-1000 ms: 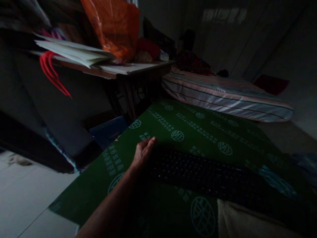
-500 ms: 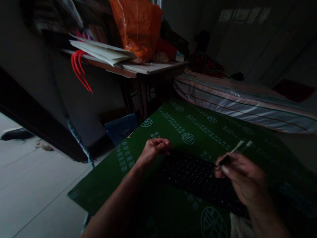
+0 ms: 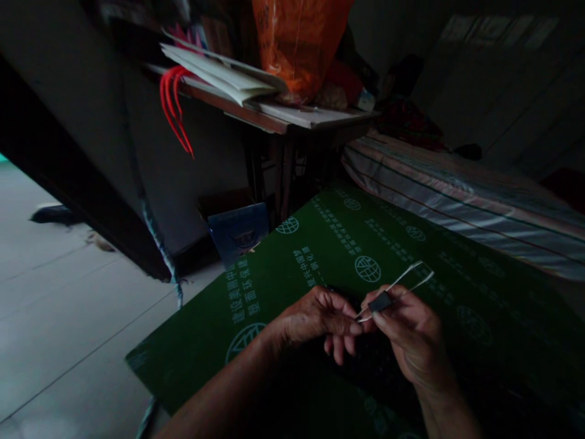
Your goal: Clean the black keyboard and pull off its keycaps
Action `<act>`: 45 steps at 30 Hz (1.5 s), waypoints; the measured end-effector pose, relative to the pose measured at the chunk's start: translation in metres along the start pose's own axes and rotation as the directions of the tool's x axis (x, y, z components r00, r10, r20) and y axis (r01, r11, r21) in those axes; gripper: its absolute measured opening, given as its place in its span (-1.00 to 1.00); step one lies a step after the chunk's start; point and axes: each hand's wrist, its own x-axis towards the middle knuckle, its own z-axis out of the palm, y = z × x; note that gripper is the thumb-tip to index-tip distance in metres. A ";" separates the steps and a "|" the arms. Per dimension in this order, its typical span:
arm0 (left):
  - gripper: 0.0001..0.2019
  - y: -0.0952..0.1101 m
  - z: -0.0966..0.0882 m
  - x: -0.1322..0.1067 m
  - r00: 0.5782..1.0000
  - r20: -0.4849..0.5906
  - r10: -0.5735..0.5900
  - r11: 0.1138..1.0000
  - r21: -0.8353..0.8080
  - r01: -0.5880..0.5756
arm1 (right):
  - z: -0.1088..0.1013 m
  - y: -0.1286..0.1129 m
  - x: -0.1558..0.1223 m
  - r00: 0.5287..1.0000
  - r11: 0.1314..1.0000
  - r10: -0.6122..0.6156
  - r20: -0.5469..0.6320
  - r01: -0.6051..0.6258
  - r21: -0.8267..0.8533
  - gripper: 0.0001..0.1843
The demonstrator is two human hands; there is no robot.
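My right hand (image 3: 409, 338) is closed on a thin wire tool (image 3: 402, 283), its fingers pinching the small dark grip while the pale wire loop points up and to the right. My left hand (image 3: 315, 317) is closed beside it, its fingertips pinched at the tool's near end. Both hands meet above a green mat (image 3: 283, 268) printed with white globes and lettering. A black keyboard (image 3: 365, 366) lies on the mat under the hands, mostly lost in shadow.
A wooden table (image 3: 278, 119) at the back carries papers, an orange plastic bag (image 3: 297, 42) and hanging red cords (image 3: 176, 110). A striped mattress (image 3: 457, 195) lies behind the mat. A blue box (image 3: 237, 228) stands by the table leg. Pale floor tiles (image 3: 68, 317) lie to the left.
My right hand came into view with the wire tool. My left hand left the keyboard's left end and moved right to meet it. The camera view shifted left.
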 end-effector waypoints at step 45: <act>-0.81 -0.017 -0.055 0.018 0.778 -0.610 0.153 0.984 0.163 -0.066 | -0.003 0.037 0.041 0.983 0.739 0.141 -0.116 -0.182 -0.649 -0.63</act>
